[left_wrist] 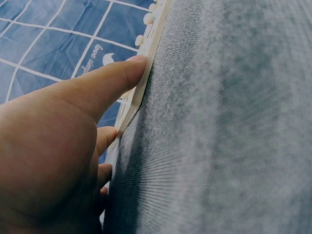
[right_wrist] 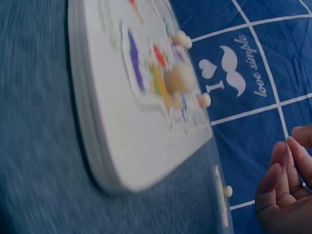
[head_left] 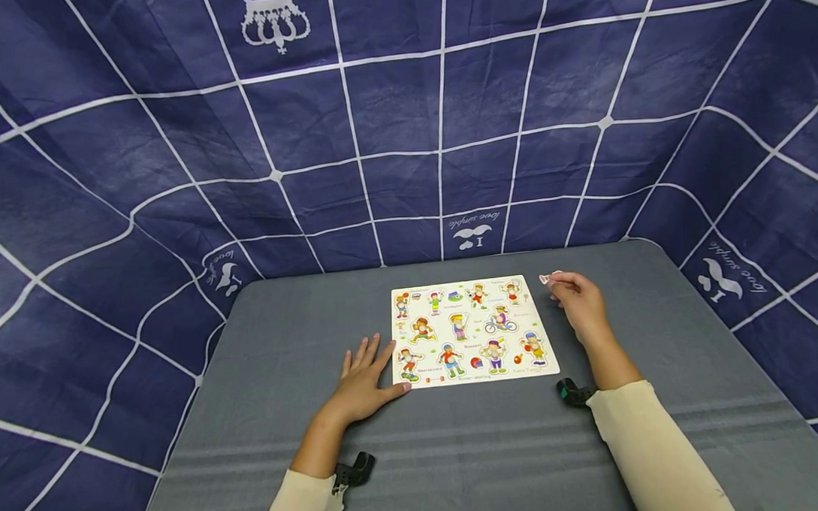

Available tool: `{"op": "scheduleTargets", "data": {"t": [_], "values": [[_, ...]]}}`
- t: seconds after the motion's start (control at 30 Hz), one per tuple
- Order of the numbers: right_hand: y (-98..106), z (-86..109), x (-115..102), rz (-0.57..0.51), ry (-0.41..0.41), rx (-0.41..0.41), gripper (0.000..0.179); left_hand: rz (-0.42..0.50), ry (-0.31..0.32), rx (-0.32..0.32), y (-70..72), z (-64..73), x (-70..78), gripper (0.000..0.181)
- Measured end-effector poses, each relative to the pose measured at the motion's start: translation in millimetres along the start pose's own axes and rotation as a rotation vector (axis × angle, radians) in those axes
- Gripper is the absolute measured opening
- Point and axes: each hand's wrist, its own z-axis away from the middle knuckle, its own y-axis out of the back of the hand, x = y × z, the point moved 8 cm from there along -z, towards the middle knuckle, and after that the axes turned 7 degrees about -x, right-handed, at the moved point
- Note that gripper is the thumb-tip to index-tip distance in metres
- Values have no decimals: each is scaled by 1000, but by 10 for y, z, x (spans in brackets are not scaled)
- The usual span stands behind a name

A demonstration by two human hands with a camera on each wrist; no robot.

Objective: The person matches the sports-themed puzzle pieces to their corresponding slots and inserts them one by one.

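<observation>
A white wooden peg puzzle board (head_left: 475, 332) with several sports-figure pieces lies flat on the table, its round knobs standing up. My left hand (head_left: 362, 381) rests spread at its near left corner; the thumb (left_wrist: 131, 70) touches the board's edge. Just past the board's right side, my right hand (head_left: 582, 302) is over a small loose puzzle piece (head_left: 545, 279). In the right wrist view that piece (right_wrist: 219, 195) lies on the table with its knob up, and my bent fingers (right_wrist: 268, 183) appear above it, apart from it. Those fingers partly cover the piece in the head view.
The grey cloth-covered table (head_left: 470, 449) spreads around the board. A dark blue curtain with white grid lines (head_left: 407, 188) hangs behind it and along both sides. Black straps with small cameras (head_left: 356, 470) sit on both wrists.
</observation>
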Motion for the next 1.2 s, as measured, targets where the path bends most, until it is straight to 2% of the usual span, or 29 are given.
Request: {"op": "scheduleTargets", "data": {"t": [0.5, 0.73, 0.93, 1.2], "values": [[143, -211, 2, 160, -3, -1, 28, -18, -10, 3, -18, -25, -37, 93], [174, -367, 81, 257, -48, -26, 29, -21, -6, -2, -20, -21, -36, 92], [183, -496, 157, 326, -86, -69, 30, -7, -6, -3, -9, -14, -17, 91], [96, -591, 157, 505, -82, -136, 32, -5, -6, 3, 0, -1, -14, 91]]}}
